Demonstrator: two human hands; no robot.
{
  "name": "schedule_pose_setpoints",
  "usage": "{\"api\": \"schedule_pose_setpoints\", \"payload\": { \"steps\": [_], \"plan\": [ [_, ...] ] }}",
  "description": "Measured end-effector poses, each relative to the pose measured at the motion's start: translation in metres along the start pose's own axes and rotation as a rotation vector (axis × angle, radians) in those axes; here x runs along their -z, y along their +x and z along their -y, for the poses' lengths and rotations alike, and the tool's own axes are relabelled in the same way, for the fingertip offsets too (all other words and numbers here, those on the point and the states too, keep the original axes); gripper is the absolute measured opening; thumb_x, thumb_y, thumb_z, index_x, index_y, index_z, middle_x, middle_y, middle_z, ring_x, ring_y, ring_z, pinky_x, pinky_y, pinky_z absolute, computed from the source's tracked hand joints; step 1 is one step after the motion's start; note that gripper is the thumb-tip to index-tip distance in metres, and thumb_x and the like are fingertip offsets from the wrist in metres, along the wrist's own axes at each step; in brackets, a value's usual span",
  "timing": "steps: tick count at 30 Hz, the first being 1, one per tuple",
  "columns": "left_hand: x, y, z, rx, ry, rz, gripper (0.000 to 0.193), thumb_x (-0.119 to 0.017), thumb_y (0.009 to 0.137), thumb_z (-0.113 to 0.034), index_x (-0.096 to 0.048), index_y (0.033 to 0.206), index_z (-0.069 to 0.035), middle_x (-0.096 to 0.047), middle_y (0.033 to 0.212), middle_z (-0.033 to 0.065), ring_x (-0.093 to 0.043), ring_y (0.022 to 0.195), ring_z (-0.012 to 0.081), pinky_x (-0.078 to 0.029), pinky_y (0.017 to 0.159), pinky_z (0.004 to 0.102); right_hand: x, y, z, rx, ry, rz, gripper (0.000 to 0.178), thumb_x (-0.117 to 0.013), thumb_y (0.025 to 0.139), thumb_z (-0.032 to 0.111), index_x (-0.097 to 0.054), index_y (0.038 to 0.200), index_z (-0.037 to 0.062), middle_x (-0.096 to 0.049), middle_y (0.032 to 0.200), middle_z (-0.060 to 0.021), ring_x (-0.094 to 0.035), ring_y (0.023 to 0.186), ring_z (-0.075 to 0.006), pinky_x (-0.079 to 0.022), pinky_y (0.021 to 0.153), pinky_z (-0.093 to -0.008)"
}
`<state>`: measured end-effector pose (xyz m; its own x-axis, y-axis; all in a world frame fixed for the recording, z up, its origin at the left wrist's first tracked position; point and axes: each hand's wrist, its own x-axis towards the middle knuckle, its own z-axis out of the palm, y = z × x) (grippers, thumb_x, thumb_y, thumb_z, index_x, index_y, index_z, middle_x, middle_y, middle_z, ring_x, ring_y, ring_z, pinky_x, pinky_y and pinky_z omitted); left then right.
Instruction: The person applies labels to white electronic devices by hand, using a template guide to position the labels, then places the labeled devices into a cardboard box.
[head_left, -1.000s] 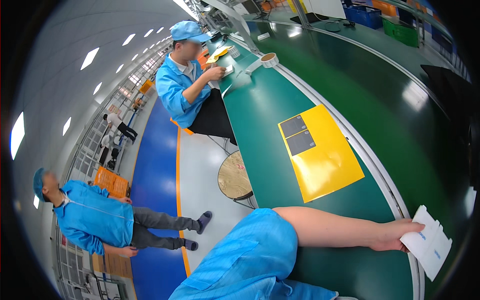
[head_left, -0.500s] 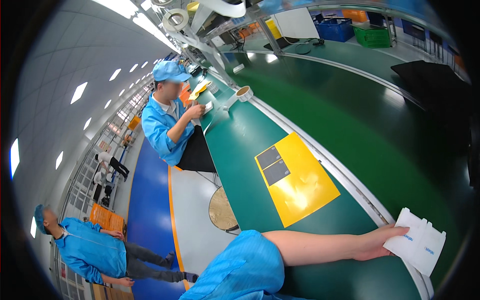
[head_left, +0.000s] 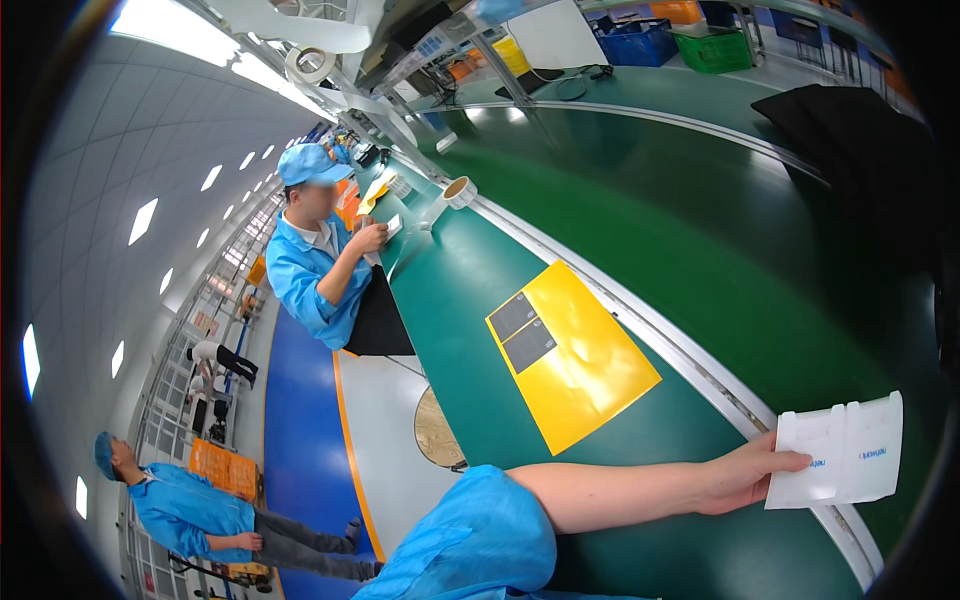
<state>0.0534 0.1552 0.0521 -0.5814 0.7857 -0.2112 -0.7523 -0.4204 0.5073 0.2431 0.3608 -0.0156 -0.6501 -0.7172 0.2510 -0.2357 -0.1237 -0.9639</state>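
My left hand reaches across the green workbench at the lower right, its bare forearm coming from a blue sleeve. It is closed on a white flat piece with small blue print and raised ribs, held near the edge next to the metal rail. The thumb lies on the printed face, while the other fingers are mostly hidden behind it. Left of that, a yellow sheet lies on the bench with two dark grey rectangular labels on its far left part. My right hand is out of view.
A co-worker in blue sits further along the green bench, near a label roll. A metal rail separates bench and green belt. Dark cloth lies far right. Another person stands at lower left.
The white piece has turned in my left hand's grip and shows its printed face more squarely. The bench and the seated co-worker appear shifted left as the view moved.
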Motion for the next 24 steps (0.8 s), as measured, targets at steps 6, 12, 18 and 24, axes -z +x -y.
{"api": "schedule_pose_setpoints", "payload": {
  "steps": [6,12,18,24],
  "plan": [
    [0.002,0.000,-0.003,0.058,-0.028,0.018,0.071,-0.060,0.094,-0.027,-0.019,0.149,-0.010,-0.040,0.145,0.0076,-0.042,0.133,0.0194,-0.040,0.108,0.0353,-0.002,-0.001,-0.003,0.015,0.021,0.005,0.037,-0.071,0.082,0.013,-0.039,0.064,0.0075,-0.042,0.060,-0.0048,-0.042,0.055,-0.0144,-0.033,0.052,-0.0328],
    [0.006,0.001,0.000,0.068,-0.079,-0.010,0.073,-0.060,0.093,-0.027,-0.018,0.149,-0.009,-0.039,0.146,0.0090,-0.042,0.133,0.0208,-0.039,0.109,0.0367,0.000,0.003,-0.008,0.038,0.040,0.021,0.037,-0.071,0.082,0.013,-0.040,0.064,0.0075,-0.043,0.061,-0.0049,-0.043,0.055,-0.0145,-0.034,0.052,-0.0328],
    [0.003,0.000,-0.003,0.063,-0.080,-0.006,0.073,-0.060,0.093,-0.027,-0.018,0.149,-0.008,-0.039,0.145,0.0094,-0.043,0.133,0.0209,-0.039,0.109,0.0364,0.001,0.008,-0.012,0.064,0.058,0.051,0.036,-0.072,0.082,0.014,-0.040,0.065,0.0074,-0.044,0.061,-0.0049,-0.044,0.056,-0.0146,-0.034,0.053,-0.0327],
    [0.004,-0.001,-0.002,0.057,-0.057,-0.024,0.073,-0.060,0.093,-0.028,-0.018,0.149,-0.008,-0.040,0.146,0.0097,-0.042,0.133,0.0214,-0.038,0.109,0.0365,0.005,0.018,-0.013,0.102,0.049,0.093,0.036,-0.072,0.082,0.014,-0.041,0.065,0.0074,-0.045,0.061,-0.0050,-0.045,0.056,-0.0148,-0.035,0.053,-0.0327]
  ]
}}
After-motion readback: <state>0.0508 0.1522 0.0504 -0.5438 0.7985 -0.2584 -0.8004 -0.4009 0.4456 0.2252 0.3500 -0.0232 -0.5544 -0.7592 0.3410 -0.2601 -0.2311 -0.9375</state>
